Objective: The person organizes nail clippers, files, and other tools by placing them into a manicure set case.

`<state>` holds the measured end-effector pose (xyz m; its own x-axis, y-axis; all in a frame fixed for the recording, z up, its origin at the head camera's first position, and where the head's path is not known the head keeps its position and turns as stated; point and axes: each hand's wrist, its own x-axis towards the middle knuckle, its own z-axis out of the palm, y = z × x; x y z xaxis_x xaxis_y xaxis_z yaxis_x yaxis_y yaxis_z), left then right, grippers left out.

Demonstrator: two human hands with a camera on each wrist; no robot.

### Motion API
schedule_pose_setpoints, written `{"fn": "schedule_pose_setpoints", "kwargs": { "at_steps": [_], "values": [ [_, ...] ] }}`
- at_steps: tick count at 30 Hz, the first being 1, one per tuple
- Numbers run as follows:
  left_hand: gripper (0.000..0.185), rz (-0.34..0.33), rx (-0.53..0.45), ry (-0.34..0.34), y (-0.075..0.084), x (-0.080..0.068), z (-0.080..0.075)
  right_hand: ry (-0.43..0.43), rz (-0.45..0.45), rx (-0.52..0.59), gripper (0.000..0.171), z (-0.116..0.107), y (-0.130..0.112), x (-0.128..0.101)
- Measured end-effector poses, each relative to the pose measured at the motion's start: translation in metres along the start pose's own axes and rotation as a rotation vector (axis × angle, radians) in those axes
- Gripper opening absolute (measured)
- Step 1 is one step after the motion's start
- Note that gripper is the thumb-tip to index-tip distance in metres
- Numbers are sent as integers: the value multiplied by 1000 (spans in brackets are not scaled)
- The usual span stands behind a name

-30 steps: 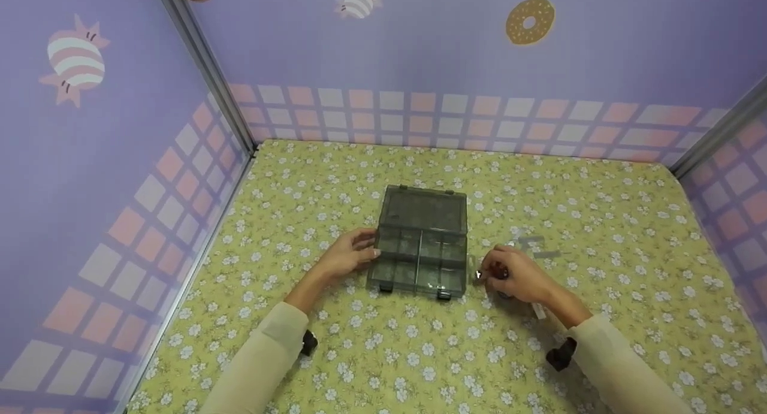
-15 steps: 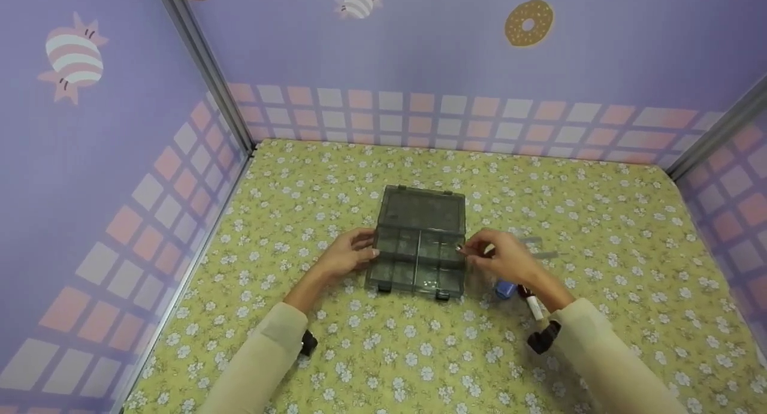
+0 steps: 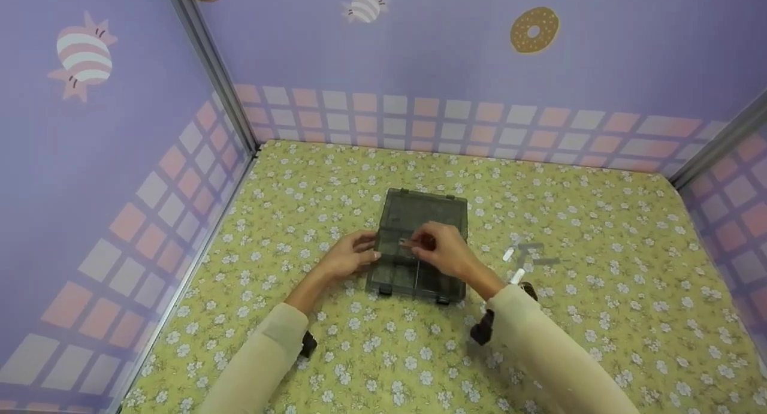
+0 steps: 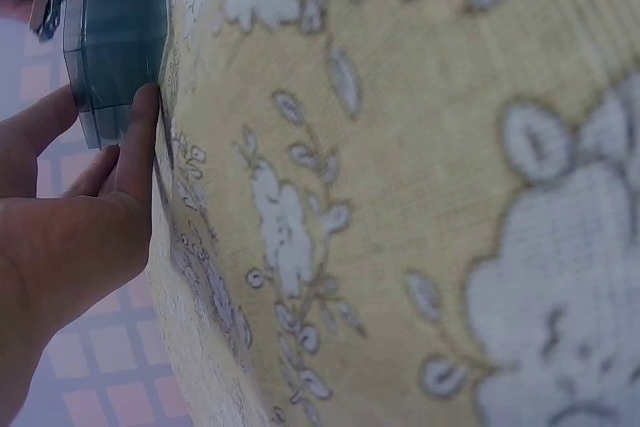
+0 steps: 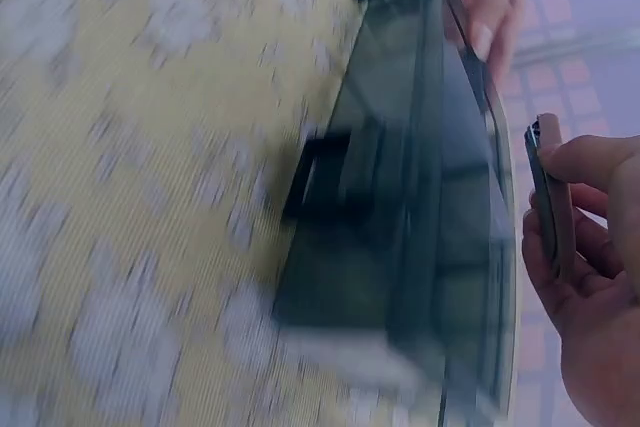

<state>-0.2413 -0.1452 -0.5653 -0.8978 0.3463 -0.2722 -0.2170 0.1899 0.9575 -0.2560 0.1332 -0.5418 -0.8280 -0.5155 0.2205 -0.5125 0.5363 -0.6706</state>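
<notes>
A smoky clear compartment box [image 3: 426,211] lies open on the floral cloth, lid laid back. My left hand [image 3: 355,253] rests against its left side; the left wrist view shows straight fingers [image 4: 136,142] touching the box [image 4: 115,42] wall. My right hand [image 3: 426,244] hovers over the box's middle compartments and pinches a thin flat grey strip [image 5: 549,187] between thumb and fingers. The right wrist view shows the box [image 5: 400,197] edge-on, with the right hand [image 5: 585,237] beside it.
To the right of the box lie a small white piece [image 3: 508,254], grey strips [image 3: 535,252] and a white-tipped pen-like item [image 3: 518,276] partly behind my right sleeve. Purple walls enclose the cloth-covered table [image 3: 599,234] on three sides.
My right hand has lifted from the table right of the box and moved left over the compartments, holding the small strip. The left hand has stayed at the box's left side.
</notes>
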Motion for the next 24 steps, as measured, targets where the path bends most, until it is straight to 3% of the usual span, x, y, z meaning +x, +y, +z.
{"fn": "schedule_pose_setpoints", "kwargs": {
  "at_steps": [7, 13, 18, 24],
  "values": [
    [61, 11, -28, -5, 0, 2, 0, 26, -13, -14, 10, 24, -7, 16],
    [61, 10, -38, -18, -2, 3, 2, 40, 0, 5, 15, 32, -6, 18],
    [62, 4, -38, -19, -4, 3, 2, 23, -4, 23, 23, 22, -7, 12],
    [62, 22, 31, -8, -2, 3, -1, -40, -36, 10, 23, -13, -5, -2]
  ]
}}
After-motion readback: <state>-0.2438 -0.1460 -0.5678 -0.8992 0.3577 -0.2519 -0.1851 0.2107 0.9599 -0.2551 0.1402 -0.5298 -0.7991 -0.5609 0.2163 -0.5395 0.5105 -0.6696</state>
